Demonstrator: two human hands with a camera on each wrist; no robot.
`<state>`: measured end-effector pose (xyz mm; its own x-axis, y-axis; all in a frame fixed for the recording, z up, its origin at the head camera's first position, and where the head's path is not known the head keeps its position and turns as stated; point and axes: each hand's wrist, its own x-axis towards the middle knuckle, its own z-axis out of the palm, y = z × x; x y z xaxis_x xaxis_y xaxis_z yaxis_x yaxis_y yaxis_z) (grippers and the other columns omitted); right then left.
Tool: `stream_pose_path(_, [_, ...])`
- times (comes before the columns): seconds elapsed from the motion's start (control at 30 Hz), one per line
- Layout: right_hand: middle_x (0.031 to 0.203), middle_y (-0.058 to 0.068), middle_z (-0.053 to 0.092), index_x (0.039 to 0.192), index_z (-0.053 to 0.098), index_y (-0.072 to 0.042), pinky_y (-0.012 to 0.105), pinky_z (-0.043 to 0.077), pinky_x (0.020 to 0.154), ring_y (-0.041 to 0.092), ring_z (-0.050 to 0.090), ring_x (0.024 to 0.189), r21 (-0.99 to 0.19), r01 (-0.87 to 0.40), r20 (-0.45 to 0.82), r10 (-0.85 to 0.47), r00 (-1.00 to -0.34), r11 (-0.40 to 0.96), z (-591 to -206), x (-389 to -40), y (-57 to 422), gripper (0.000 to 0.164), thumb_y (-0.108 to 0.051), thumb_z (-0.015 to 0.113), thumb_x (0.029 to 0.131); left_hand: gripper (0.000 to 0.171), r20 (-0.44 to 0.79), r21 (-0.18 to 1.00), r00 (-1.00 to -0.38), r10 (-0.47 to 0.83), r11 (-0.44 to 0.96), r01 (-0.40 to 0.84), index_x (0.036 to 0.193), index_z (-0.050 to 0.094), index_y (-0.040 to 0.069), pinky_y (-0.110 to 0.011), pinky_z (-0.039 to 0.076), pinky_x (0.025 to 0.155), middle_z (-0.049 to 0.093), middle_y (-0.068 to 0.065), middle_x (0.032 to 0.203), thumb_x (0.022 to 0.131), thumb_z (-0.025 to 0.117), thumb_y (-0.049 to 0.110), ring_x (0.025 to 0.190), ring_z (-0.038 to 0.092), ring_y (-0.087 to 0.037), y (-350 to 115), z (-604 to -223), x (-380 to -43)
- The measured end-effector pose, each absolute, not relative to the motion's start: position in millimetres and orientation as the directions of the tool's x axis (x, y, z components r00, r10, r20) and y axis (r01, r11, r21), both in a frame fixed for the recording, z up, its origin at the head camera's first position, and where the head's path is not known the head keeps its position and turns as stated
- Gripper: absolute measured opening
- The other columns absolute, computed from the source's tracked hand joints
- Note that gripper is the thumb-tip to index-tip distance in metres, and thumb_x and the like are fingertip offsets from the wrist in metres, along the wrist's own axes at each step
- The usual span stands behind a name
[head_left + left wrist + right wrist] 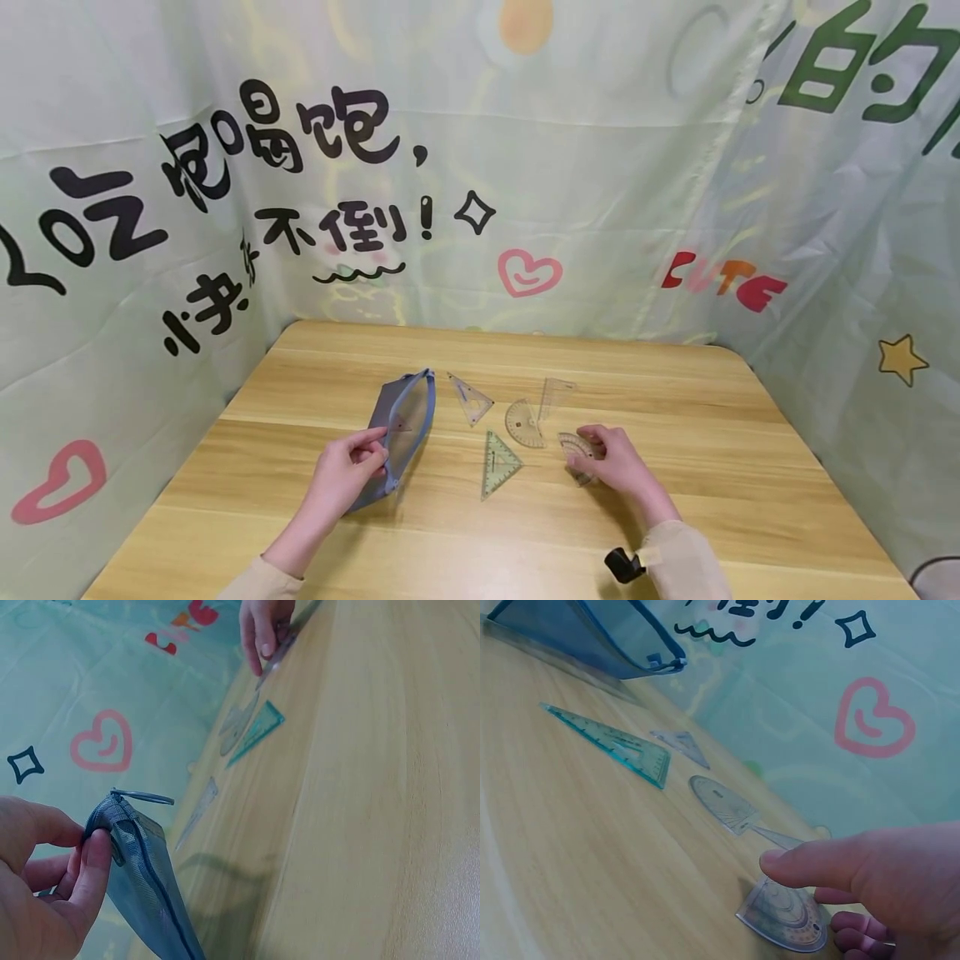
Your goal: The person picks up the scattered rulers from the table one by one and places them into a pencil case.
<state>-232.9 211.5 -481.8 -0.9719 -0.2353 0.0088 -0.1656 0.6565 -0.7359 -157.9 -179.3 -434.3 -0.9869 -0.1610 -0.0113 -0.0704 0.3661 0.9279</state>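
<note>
My left hand (347, 473) pinches the rim of a blue-grey zip pouch (384, 407) between thumb and fingers. The pouch stands on its side on the table, its blue-edged mouth gaping toward the right. My right hand (621, 463) holds a clear protractor (784, 921), thumb on its near face and fingers round the far edge. That protractor is tilted, with a shadow beneath it. Between the hands lie a green set square (498, 465), a clear set square (472, 401), a second clear protractor (523, 424) and a clear angled ruler piece (550, 397).
Everything stands on a light wood-grain table (480, 550) with rounded far corners. A printed cloth curtain (450, 292) hangs along its back and both sides. A black piece (625, 566) sits at the right wrist, by the sleeve.
</note>
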Motion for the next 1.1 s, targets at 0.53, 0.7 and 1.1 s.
stream_pose_path(0.53, [0.109, 0.022, 0.05, 0.125, 0.058, 0.0, 0.039, 0.05, 0.081, 0.028, 0.052, 0.094, -0.653, -0.067, -0.008, -0.094, -0.995, 0.755, -483.5, -220.6, 202.7, 0.065, -0.026, 0.086, 0.073, 0.037, -0.015, 0.929, -0.988, -0.151, 0.364, -0.07, 0.125, 0.064, -0.006, -0.026, 0.062, 0.068, 0.063, -0.01, 0.088, 0.088, 0.066, -0.002, 0.072, 0.062, -0.012, -178.7, -436.0, -156.8])
stream_pose_path(0.7, [0.107, 0.021, 0.052, 0.123, 0.06, 0.0, 0.039, 0.05, 0.08, 0.028, 0.052, 0.094, -0.642, -0.061, 0.004, -0.076, -0.997, 0.764, -483.1, -220.0, 200.2, 0.062, -0.025, 0.086, 0.073, 0.037, -0.015, 0.932, -0.988, -0.153, 0.356, -0.069, 0.125, 0.064, -0.006, -0.025, 0.062, 0.067, 0.062, -0.01, 0.088, 0.088, 0.066, -0.002, 0.071, 0.061, -0.012, -179.1, -437.0, -156.5])
stream_pose_path(1.1, [0.102, 0.019, 0.054, 0.121, 0.062, 0.001, 0.033, 0.047, 0.076, 0.026, 0.053, 0.092, -0.651, -0.064, 0.028, -0.06, -0.998, 0.757, -482.1, -221.1, 198.6, 0.052, -0.016, 0.083, 0.077, 0.036, -0.004, 0.928, -0.989, -0.149, 0.369, -0.059, 0.124, 0.064, -0.006, -0.025, 0.062, 0.067, 0.063, -0.01, 0.087, 0.088, 0.066, -0.002, 0.069, 0.06, -0.009, -180.6, -440.2, -158.4])
